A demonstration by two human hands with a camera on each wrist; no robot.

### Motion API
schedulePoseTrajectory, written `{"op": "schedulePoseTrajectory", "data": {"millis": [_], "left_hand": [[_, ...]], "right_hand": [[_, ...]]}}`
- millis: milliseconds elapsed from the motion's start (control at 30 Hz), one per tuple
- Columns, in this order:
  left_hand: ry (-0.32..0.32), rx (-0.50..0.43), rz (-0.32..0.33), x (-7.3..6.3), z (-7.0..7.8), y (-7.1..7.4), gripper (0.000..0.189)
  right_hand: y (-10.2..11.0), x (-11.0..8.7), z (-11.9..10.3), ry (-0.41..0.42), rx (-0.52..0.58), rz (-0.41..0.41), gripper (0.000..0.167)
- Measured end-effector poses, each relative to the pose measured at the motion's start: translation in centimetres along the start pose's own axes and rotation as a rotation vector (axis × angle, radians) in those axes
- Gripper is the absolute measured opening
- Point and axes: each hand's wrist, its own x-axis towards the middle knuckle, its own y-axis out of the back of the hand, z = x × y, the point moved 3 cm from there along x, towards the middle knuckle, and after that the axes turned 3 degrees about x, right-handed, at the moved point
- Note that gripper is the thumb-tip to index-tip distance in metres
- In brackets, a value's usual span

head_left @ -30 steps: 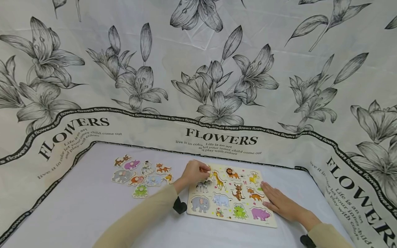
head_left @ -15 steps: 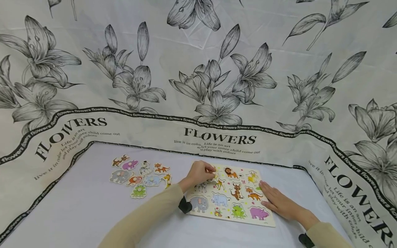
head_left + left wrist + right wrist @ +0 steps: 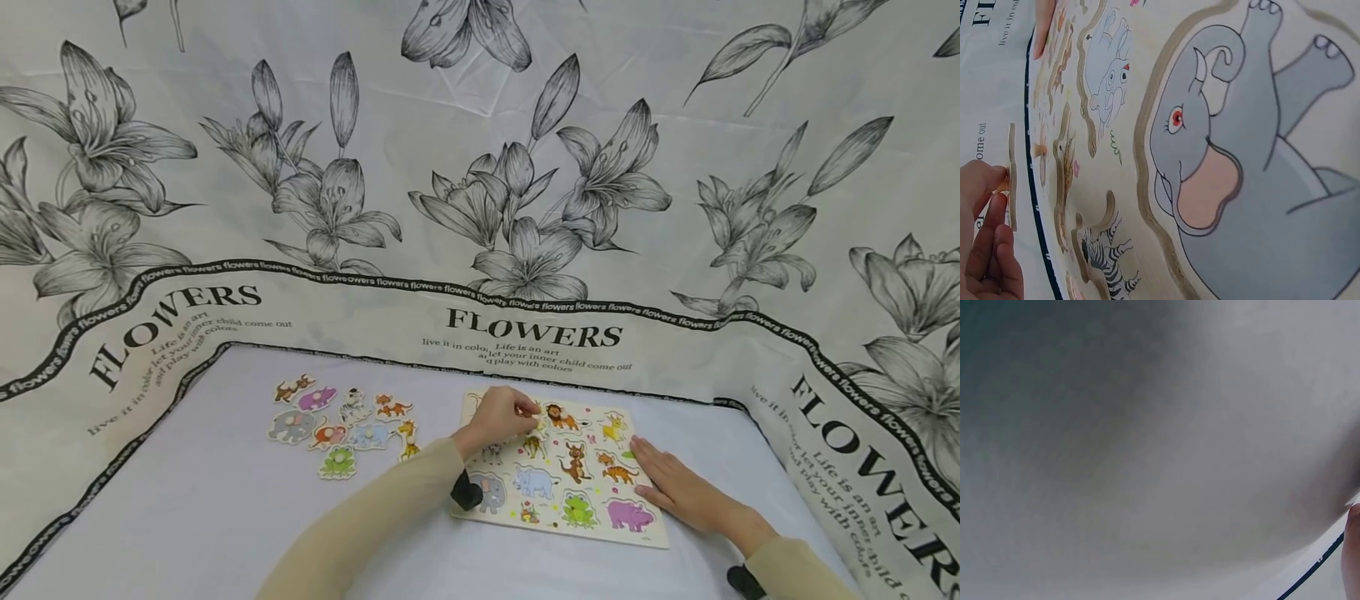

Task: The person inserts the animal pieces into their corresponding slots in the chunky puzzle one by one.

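Note:
My left hand [image 3: 498,417] pinches a thin wooden puzzle piece [image 3: 1012,187] by its small knob, over the upper left of the animal puzzle board [image 3: 656,533]. In the left wrist view the piece stands edge-on, its picture turned out of sight. Under that hand lie the giraffe recess [image 3: 534,448] and the partly covered zebra recess [image 3: 1107,262]. Near the wrist is the elephant recess [image 3: 1210,162]. My right hand [image 3: 678,492] rests with straight fingers on the board's right edge. Only one finger [image 3: 1352,550] of it shows in the right wrist view.
Loose knobbed animal pieces lie left of the board, among them a frog [image 3: 337,462], a grey elephant [image 3: 291,426], a purple hippo [image 3: 317,398] and a giraffe [image 3: 408,438]. A flower-printed cloth [image 3: 360,312] rises behind the white table surface [image 3: 187,500].
My left hand has moved right across the board's top, from above the zebra recess to beside the lion. The right hand stays at the board's edge.

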Motion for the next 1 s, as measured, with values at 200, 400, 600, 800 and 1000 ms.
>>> {"op": "schedulePoseTrajectory", "data": {"millis": [200, 400, 600, 800, 1000], "left_hand": [[-0.036, 0.000, -0.011, 0.5, 0.5, -0.9, 0.015], [0.001, -0.012, -0.046, 1.0, 1.0, -1.9, 0.016], [-0.003, -0.003, -0.046, 1.5, 1.5, -2.8, 0.015], [-0.018, 0.000, -0.051, 2.3, 1.8, -3.9, 0.013], [0.005, -0.021, -0.039, 3.0, 1.7, -4.6, 0.012]], "right_hand": [[0.0, 0.1, 0.1, 0.008, 0.002, 0.002, 0.071], [0.1, 0.0, -0.1, 0.006, 0.009, 0.006, 0.071], [0.0, 0.1, -0.3, -0.010, 0.017, -0.010, 0.072], [0.0, -0.1, -0.1, 0.052, -0.023, 0.044, 0.069], [0.0, 0.0, 0.1, 0.089, -0.051, 0.080, 0.068]]}}
